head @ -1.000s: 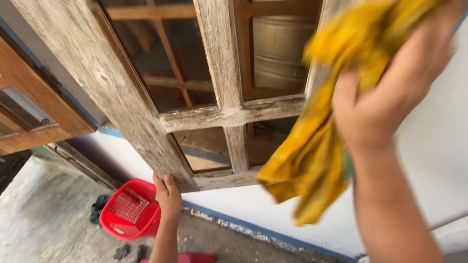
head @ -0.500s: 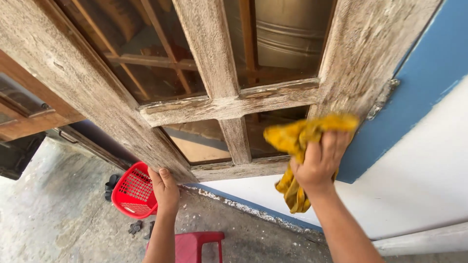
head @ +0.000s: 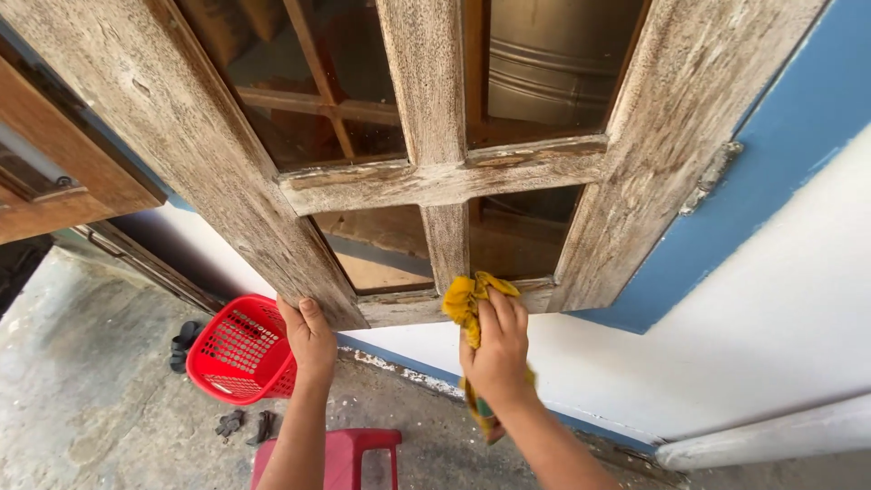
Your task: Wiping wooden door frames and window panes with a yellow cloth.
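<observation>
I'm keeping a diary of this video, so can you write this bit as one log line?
left hand: grips window frame bottom corner | right hand: presses yellow cloth on bottom rail | below: red basket, red stool

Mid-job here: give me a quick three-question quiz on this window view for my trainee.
1. What does the right hand press on the window frame?
2. True or false: the left hand grips the frame's lower corner.
3. Which lies on the ground below: A) red basket, B) metal bucket, C) broom?

Key: 1. A yellow cloth, on the bottom rail. 2. True. 3. A.
</observation>
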